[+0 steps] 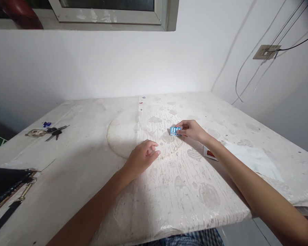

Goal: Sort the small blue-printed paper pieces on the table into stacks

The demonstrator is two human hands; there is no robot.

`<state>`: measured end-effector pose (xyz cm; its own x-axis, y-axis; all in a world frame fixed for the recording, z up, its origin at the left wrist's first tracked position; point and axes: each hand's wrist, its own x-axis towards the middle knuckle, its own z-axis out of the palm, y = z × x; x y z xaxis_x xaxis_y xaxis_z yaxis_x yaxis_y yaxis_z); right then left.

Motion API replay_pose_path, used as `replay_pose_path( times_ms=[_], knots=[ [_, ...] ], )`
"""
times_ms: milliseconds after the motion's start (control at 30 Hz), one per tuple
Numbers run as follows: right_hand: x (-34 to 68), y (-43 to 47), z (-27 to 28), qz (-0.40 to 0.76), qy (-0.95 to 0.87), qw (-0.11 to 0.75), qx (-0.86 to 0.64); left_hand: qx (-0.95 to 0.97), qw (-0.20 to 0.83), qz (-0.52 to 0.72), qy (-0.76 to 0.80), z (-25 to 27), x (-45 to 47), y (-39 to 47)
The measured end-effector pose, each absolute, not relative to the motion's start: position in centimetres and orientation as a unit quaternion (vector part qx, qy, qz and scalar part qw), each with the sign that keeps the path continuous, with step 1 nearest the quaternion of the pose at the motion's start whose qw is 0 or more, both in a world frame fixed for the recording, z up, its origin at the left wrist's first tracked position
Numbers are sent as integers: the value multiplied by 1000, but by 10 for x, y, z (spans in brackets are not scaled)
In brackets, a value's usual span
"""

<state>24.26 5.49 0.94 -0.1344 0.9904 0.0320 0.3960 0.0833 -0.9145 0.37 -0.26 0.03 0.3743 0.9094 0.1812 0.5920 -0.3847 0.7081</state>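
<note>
My right hand pinches a small blue-and-white box at its right end, on or just over the middle of the table. The lettering on the box is too small to read, and my fingers cover part of it. To the left and nearer to me, my left hand rests with its fingers loosely curled and apart, holding nothing. Partly behind my right forearm lies a white card with a reddish-brown picture.
A bunch of keys and a small blue item lie at the left. Nearer sits a black bag or purse with a metal clasp. A white sheet lies at right. Cables hang by a wall socket.
</note>
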Motion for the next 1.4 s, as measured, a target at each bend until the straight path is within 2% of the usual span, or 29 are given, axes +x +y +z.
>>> replay_pose_path(
  times_ms=[233,433,700,900,967,1100,1267,1400],
  knots=[
    [244,55,6,367,-661,318,-572,783,278,272,486,1,3,-3],
    [241,55,2,184,-727,289,-595,786,274,260,490,3,3,-3],
    [230,55,-5,80,-838,178,-509,796,260,253,485,0,3,-1],
    [215,41,-6,-149,-866,67,-473,803,255,251,476,1,2,-2],
    [211,37,-4,-184,-859,28,-477,804,257,249,474,2,2,-2],
    [214,36,0,-166,-866,15,-471,805,256,244,476,2,2,-2],
    [225,41,-1,-93,-874,96,-468,806,263,246,470,2,1,-2],
    [227,41,1,-53,-877,127,-460,808,265,244,466,1,0,-2]
  ],
)
